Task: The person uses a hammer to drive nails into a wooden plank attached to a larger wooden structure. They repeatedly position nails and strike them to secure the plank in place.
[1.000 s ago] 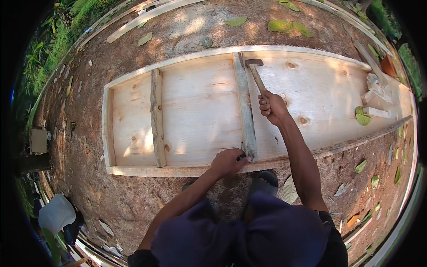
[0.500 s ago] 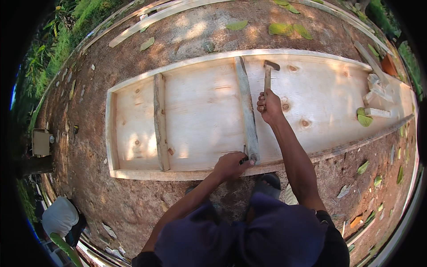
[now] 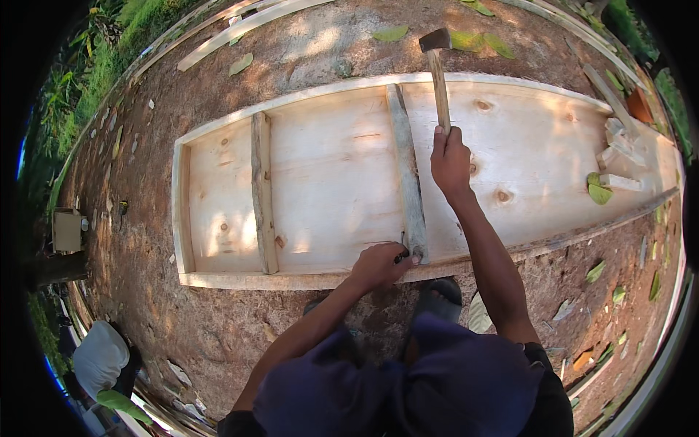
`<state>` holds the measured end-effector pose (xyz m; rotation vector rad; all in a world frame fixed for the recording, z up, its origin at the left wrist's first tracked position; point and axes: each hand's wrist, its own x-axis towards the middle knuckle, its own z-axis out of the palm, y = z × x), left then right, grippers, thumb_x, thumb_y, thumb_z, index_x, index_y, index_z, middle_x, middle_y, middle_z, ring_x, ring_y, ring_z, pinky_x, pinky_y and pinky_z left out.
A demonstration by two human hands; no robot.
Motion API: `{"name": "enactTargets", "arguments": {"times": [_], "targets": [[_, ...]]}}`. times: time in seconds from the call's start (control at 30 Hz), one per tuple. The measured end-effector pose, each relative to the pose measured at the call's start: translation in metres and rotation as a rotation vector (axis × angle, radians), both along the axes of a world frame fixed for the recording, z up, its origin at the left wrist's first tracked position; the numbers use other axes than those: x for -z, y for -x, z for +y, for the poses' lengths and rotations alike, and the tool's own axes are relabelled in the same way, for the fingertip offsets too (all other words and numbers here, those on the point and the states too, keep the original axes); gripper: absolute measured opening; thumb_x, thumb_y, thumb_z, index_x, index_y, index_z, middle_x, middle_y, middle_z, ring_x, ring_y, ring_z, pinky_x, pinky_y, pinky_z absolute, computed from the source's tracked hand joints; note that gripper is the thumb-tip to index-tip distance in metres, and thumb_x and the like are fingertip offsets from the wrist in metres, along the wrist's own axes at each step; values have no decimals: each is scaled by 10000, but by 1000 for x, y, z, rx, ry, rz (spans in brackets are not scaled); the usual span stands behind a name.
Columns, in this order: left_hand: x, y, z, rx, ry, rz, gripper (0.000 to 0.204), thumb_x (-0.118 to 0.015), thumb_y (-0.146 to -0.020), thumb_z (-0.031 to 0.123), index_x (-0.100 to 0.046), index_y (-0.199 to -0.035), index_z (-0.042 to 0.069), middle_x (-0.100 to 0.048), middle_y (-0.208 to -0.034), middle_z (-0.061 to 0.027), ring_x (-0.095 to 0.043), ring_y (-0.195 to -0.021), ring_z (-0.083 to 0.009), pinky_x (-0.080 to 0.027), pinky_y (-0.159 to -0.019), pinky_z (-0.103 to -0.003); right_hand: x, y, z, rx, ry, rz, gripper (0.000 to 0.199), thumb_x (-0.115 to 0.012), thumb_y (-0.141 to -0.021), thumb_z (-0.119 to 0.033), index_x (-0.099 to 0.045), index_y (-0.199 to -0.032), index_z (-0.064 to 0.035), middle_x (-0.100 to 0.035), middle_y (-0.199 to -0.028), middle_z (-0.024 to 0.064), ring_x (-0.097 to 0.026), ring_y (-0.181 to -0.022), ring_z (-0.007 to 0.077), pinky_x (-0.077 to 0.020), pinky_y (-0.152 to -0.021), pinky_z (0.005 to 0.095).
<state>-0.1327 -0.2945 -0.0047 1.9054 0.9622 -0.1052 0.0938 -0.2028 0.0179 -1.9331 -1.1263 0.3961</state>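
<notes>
A wooden frame on a plywood panel [image 3: 331, 182] lies on the ground in front of me, with two cross battens. My right hand [image 3: 453, 162] is wrapped round the wooden handle of a hammer [image 3: 441, 91], whose dark metal head is raised past the frame's far rail. At the near end of the right-hand batten [image 3: 408, 171], my left hand [image 3: 380, 265] is closed in a pinch. A thin dark nail [image 3: 403, 238] stands up from its fingers, close against the batten. Something black also shows by those fingers, too small to name.
Wood offcuts [image 3: 619, 182] and a green leaf [image 3: 599, 191] lie at the panel's right end. Another batten [image 3: 261, 197] crosses the frame on the left. Long planks [image 3: 240, 33] lie beyond it. A cardboard box [image 3: 67, 231] and a pale sack-like bundle [image 3: 100, 357] are at the left.
My right hand has lifted the hammer upward, its head now past the far rail and closer to view. My left hand stays at the batten's near end.
</notes>
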Motion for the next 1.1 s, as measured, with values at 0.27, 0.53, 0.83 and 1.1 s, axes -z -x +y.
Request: {"name": "enactTargets", "arguments": {"times": [0.27,0.53,0.83,1.1], "targets": [[-1,-4,0,5,-16,-3,517,-605,-933,533,-712,-988,30,-693,-970,-185,-655,-965,-380,-505,-856,-469,14,-11,-17,-251,294,-247,347,-498,-1046,-321,-517,-1016,24,-653,-721,254,-661,-680,435,-521,-616,509],[12,20,0,-369,68,-313,267,-740,-909,275,-725,-954,12,-681,-793,-84,-614,-718,-176,-489,-685,-325,-30,12,-139,-229,312,290,347,-512,-1038,-311,-544,-1111,26,-607,-683,167,-649,-653,324,-482,-601,424],[-27,46,14,-904,122,-430,204,-692,-954,167,-704,-967,-36,-498,-664,63,-384,-593,-12,-318,-520,-232,0,12,-307,-224,604,-47,416,-477,-1040,-405,-560,-1112,-4,-652,-784,237,-666,-760,461,-503,-672,519],[-36,83,21,-952,142,-397,234,-661,-967,169,-700,-1073,-36,-688,-818,-23,-448,-617,-29,-389,-567,-222,-10,35,-315,-70,695,38,341,-494,-1035,-302,-571,-1135,14,-654,-822,236,-667,-782,418,-493,-709,495]]}}
